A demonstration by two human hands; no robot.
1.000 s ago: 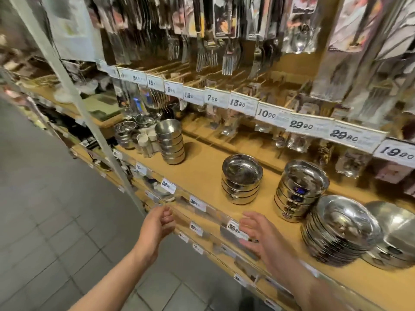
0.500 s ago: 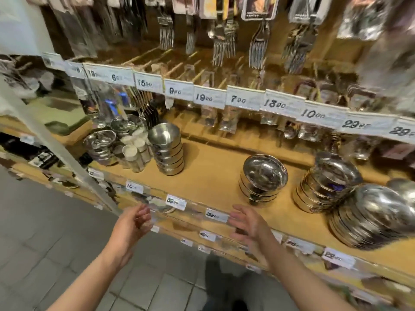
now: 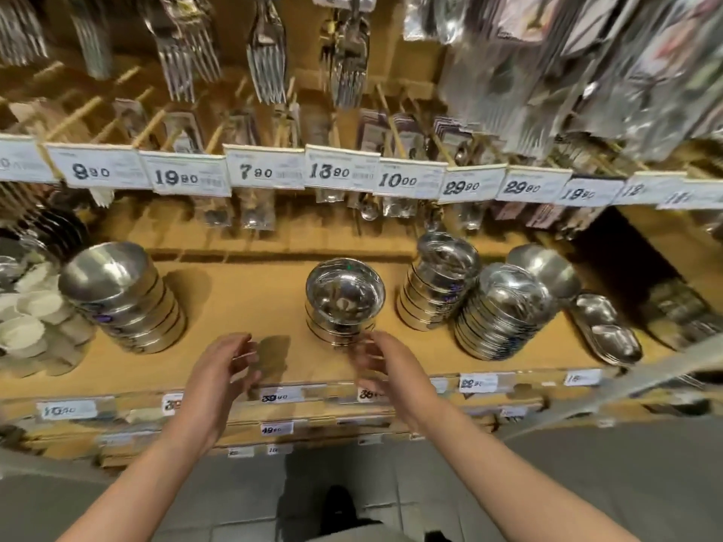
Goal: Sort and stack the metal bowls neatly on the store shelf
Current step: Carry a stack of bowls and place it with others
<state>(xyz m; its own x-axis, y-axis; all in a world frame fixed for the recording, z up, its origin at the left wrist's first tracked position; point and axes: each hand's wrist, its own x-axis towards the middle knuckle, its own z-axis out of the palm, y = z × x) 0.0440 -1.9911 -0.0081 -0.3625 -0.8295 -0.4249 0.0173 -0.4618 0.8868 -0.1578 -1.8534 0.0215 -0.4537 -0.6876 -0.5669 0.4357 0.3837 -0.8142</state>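
A short stack of shiny metal bowls (image 3: 344, 299) stands in the middle of the wooden shelf (image 3: 242, 303). Left of it is a taller stack of matte bowls (image 3: 121, 295). To the right stand a stack of small bowls (image 3: 438, 287) and a leaning stack of wider bowls (image 3: 504, 311), with one more bowl (image 3: 545, 267) behind. My left hand (image 3: 223, 377) hovers over the shelf's front edge, fingers loosely spread, holding nothing. Fingers relaxed, my right hand (image 3: 387, 365) reaches just short of the middle stack's base and holds nothing.
Price tags (image 3: 266, 172) line a rail above the bowls, with packed forks (image 3: 268, 56) and cutlery hanging behind. White cups (image 3: 27, 318) sit at the far left, oval metal dishes (image 3: 610, 330) at the right. A lower shelf edge (image 3: 274, 428) juts out below my hands.
The view has swung right and closer, so the middle bowl stack is now centred. Both hands have risen from the shelf's front edge toward that stack.
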